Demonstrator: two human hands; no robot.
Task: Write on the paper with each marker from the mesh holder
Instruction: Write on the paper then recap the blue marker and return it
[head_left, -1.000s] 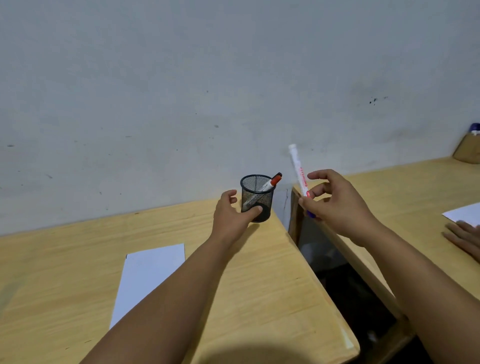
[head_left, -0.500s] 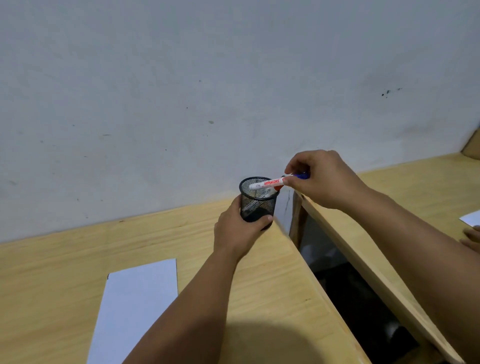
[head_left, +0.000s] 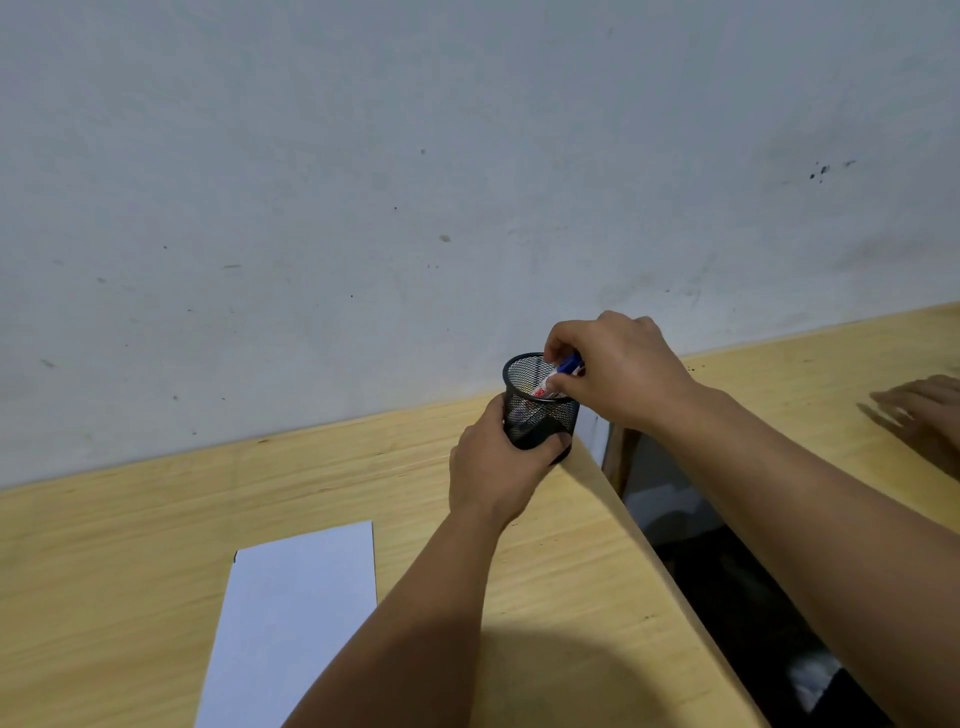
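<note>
A black mesh holder (head_left: 524, 375) stands at the far right corner of the wooden desk (head_left: 130, 545), against the wall. My left hand (head_left: 498, 467) grips its lower half from the near side. My right hand (head_left: 618, 364) is over the rim and pinches a white marker with a blue cap (head_left: 563, 370), whose lower end is inside the holder. Other markers inside show only dimly through the mesh. A white sheet of paper (head_left: 296, 618) lies on the desk to the left of my left forearm.
A dark gap (head_left: 727, 597) separates this desk from a second wooden desk (head_left: 810, 374) on the right. Another person's hand (head_left: 919, 415) rests on that desk at the right edge. A grey wall runs behind both desks.
My right hand carried the blue-capped marker from upright in the air over to the holder and lowered its end into it. The view tilted down and moved closer.
</note>
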